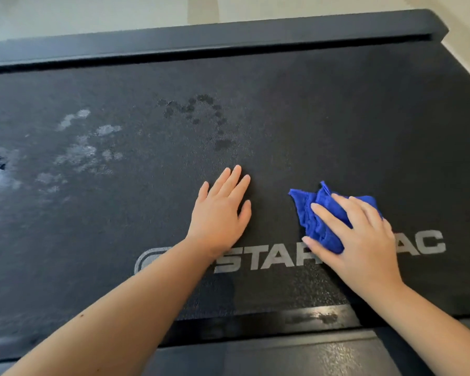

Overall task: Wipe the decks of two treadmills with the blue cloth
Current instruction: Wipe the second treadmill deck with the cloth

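A black textured treadmill deck [282,109] fills the view, with grey lettering printed near its front edge. My right hand [358,237] presses a crumpled blue cloth [314,213] onto the deck just above the lettering, with the fingers curled over it. My left hand [220,210] lies flat on the belt to the left of the cloth, fingers straight and together. Wet droplet marks [201,112] dot the belt beyond my left hand. Pale shiny wet patches [79,150] spread over the left part of the belt.
A dark side rail [228,42] runs along the far edge of the deck, with pale floor [92,14] beyond it. Another dark rail [296,321] borders the near edge, and a dark panel [282,356] lies below it.
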Available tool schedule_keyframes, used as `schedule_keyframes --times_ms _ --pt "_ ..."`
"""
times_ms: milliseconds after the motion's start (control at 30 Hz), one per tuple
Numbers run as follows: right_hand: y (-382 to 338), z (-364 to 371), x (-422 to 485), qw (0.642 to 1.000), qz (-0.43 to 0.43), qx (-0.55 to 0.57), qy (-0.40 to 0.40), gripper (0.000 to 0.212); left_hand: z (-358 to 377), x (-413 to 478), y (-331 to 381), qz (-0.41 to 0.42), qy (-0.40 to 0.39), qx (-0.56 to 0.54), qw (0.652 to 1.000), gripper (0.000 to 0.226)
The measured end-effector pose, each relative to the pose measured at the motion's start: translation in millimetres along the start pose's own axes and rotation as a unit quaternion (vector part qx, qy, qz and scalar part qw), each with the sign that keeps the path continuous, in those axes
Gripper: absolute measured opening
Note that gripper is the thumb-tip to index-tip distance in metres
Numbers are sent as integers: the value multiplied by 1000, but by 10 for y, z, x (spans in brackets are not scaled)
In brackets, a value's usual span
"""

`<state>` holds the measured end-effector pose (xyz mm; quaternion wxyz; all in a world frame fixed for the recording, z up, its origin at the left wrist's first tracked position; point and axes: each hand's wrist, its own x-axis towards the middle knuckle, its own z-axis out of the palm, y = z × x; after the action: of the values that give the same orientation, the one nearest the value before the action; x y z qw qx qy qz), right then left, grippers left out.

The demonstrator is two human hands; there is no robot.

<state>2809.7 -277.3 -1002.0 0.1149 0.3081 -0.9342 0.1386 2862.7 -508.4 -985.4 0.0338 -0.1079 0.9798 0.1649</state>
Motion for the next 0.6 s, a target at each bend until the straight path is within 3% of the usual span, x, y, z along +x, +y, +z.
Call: schedule_keyframes --times_ms 100,200,367,500,600 --pt "-178 61 81 1000 -20 -2 -1 56 -83 -280 -447 14 -10 67 998 56" --pt "-515 166 205 998 -63 10 -2 57 -124 -525 -805 -10 31 28 999 64" --pt "-1101 364 460 990 -135 16 -27 58 -92 -514 -800 -18 52 10 998 64" --pt "-872 356 495 980 -187 41 -45 58 -91 -512 -825 -18 54 7 998 64" --pt "-490 209 327 989 -135 41 -40 60 -97 -502 -806 -18 39 12 999 67"
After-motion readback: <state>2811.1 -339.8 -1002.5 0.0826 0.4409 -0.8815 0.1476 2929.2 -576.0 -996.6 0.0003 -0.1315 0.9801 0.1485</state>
